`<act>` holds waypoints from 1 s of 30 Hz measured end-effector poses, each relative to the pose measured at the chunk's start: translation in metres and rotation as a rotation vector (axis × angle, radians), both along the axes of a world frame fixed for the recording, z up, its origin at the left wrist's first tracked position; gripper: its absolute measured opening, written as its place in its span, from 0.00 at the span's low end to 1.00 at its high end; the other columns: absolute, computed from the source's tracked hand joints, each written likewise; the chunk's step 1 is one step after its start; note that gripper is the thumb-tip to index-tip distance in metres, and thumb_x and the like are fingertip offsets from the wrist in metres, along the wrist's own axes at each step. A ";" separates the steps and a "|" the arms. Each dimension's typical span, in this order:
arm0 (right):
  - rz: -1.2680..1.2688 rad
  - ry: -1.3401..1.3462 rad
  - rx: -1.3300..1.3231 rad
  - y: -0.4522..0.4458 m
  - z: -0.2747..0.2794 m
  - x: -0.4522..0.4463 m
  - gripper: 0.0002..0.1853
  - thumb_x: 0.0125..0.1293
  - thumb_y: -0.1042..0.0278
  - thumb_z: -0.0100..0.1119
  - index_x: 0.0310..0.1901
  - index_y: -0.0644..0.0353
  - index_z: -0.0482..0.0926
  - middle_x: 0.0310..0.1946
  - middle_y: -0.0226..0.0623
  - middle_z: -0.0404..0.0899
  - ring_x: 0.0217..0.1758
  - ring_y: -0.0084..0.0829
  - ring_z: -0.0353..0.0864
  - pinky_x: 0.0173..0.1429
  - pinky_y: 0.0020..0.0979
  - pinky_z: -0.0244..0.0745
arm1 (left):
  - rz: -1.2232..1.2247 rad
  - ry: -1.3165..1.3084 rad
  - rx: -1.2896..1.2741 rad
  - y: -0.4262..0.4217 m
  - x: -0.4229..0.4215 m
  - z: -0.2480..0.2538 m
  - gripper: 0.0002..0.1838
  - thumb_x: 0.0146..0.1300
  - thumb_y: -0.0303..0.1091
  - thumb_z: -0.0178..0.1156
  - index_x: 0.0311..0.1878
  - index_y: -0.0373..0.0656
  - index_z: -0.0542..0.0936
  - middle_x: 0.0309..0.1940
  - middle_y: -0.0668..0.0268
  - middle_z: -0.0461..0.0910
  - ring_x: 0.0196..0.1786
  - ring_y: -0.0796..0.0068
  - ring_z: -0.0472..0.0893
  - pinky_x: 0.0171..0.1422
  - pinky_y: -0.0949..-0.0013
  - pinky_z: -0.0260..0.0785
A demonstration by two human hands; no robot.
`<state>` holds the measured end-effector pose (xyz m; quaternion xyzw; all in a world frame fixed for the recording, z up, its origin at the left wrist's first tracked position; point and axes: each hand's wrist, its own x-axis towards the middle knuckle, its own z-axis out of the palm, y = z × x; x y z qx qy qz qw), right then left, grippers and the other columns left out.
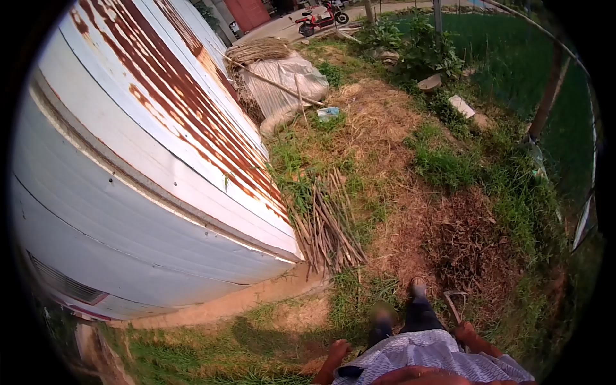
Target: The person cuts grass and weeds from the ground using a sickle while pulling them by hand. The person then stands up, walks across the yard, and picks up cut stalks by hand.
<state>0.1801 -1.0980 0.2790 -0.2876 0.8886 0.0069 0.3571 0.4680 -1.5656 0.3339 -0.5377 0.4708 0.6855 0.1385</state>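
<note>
My right hand [466,333] is closed around the wooden handle of a sickle [453,309], held low beside my right leg. Its thin curved blade points forward over dry brown plant litter [471,247]; the blade is small in view, so its exact shape is hard to make out. On the other side of my body, my left hand [339,350] hangs over the grass with its fingers curled in, and nothing shows in it. One shoe [418,283] is forward on the ground; the other foot is blurred.
A metal-clad shed [167,173] with rusty panels stands on the left. By its corner lies a pile of sticks [328,224]. Farther ahead are a covered straw heap [282,80], a pale block [461,106] and a red scooter [321,18]. A fence post [548,96] edges the green field.
</note>
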 end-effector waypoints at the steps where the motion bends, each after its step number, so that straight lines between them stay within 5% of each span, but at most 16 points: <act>1: 0.019 0.009 -0.016 0.002 -0.003 0.001 0.20 0.52 0.41 0.61 0.38 0.46 0.87 0.37 0.40 0.84 0.46 0.35 0.83 0.54 0.35 0.73 | -0.003 0.015 0.022 -0.001 -0.001 0.000 0.14 0.61 0.34 0.60 0.47 0.39 0.75 0.33 0.64 0.78 0.36 0.71 0.81 0.35 0.68 0.73; 9: -0.074 -0.061 0.047 0.006 -0.016 -0.002 0.22 0.53 0.40 0.61 0.40 0.48 0.86 0.40 0.42 0.84 0.48 0.38 0.82 0.55 0.34 0.74 | 0.068 0.057 0.126 -0.005 -0.004 -0.004 0.09 0.60 0.34 0.60 0.42 0.42 0.76 0.32 0.67 0.78 0.35 0.72 0.82 0.33 0.69 0.73; 14: -0.197 -0.087 -0.003 0.006 -0.005 -0.001 0.27 0.50 0.39 0.65 0.39 0.58 0.85 0.41 0.45 0.84 0.49 0.37 0.82 0.54 0.33 0.75 | -0.024 -0.113 0.072 -0.008 -0.010 -0.004 0.24 0.62 0.34 0.60 0.59 0.34 0.72 0.39 0.59 0.80 0.37 0.69 0.83 0.36 0.68 0.74; 17: -0.335 -0.143 -0.005 -0.001 0.010 -0.002 0.30 0.49 0.39 0.66 0.38 0.64 0.84 0.38 0.45 0.84 0.48 0.37 0.83 0.53 0.33 0.74 | 0.032 -0.079 0.106 -0.007 -0.006 -0.016 0.28 0.62 0.35 0.60 0.64 0.34 0.68 0.40 0.58 0.81 0.37 0.68 0.83 0.37 0.67 0.75; 20: -0.211 -0.045 0.002 0.010 -0.012 0.000 0.30 0.47 0.40 0.69 0.36 0.65 0.84 0.35 0.44 0.84 0.44 0.37 0.84 0.51 0.32 0.75 | 0.026 -0.061 0.115 -0.007 -0.006 -0.015 0.26 0.62 0.34 0.60 0.62 0.34 0.70 0.40 0.59 0.81 0.37 0.69 0.83 0.38 0.68 0.76; 21: -0.080 0.008 0.007 0.011 -0.012 0.000 0.17 0.47 0.55 0.65 0.37 0.57 0.85 0.31 0.39 0.83 0.39 0.35 0.83 0.44 0.34 0.75 | 0.025 -0.061 0.114 -0.008 -0.007 -0.013 0.26 0.62 0.34 0.60 0.62 0.34 0.70 0.40 0.59 0.81 0.37 0.69 0.83 0.38 0.68 0.76; 23: 0.049 0.061 0.010 0.006 0.000 -0.001 0.13 0.48 0.70 0.61 0.38 0.49 0.86 0.28 0.34 0.82 0.34 0.33 0.83 0.36 0.36 0.75 | -0.120 -0.047 0.058 -0.008 -0.009 -0.005 0.25 0.62 0.33 0.60 0.61 0.34 0.71 0.40 0.60 0.81 0.37 0.69 0.83 0.37 0.68 0.76; 25: -0.704 -0.194 0.046 -0.025 0.055 -0.007 0.29 0.45 0.44 0.71 0.36 0.66 0.84 0.33 0.47 0.84 0.41 0.38 0.85 0.46 0.33 0.78 | -0.107 -0.045 0.045 -0.006 -0.010 -0.001 0.24 0.61 0.32 0.60 0.60 0.34 0.72 0.40 0.60 0.81 0.37 0.68 0.83 0.37 0.67 0.76; 30: -0.772 -0.189 -0.001 -0.037 0.094 -0.010 0.30 0.43 0.44 0.72 0.37 0.67 0.84 0.35 0.49 0.84 0.42 0.38 0.85 0.47 0.34 0.78 | 0.133 -0.050 -0.019 0.007 -0.014 -0.007 0.23 0.60 0.30 0.61 0.58 0.35 0.74 0.41 0.59 0.81 0.38 0.67 0.83 0.38 0.66 0.77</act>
